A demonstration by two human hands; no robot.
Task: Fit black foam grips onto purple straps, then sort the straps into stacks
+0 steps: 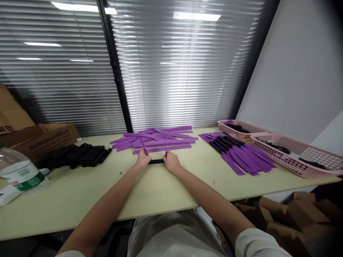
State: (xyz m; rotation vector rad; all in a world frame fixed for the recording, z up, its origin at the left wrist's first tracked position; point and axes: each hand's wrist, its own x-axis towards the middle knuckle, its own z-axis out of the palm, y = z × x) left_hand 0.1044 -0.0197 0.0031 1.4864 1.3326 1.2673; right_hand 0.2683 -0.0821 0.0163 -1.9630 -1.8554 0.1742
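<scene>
A short black grip tube lies crosswise between my two hands, just above the table. My left hand is closed at its left end, and a purple strip sticks up from the fingers. At the right end my right hand is closed too, with a thin, edge-on purple strip rising by its thumb. Whether both purple ends belong to one strip is hidden. Behind the hands lies a loose pile of flat purple strips. Purple strips with black tubes around their middles lie fanned out to the right.
Several black tubes are stacked at the left, near a cardboard box and a plastic bottle. Two pink baskets stand at the right on the pale table. Cardboard boxes lie below the table's right side.
</scene>
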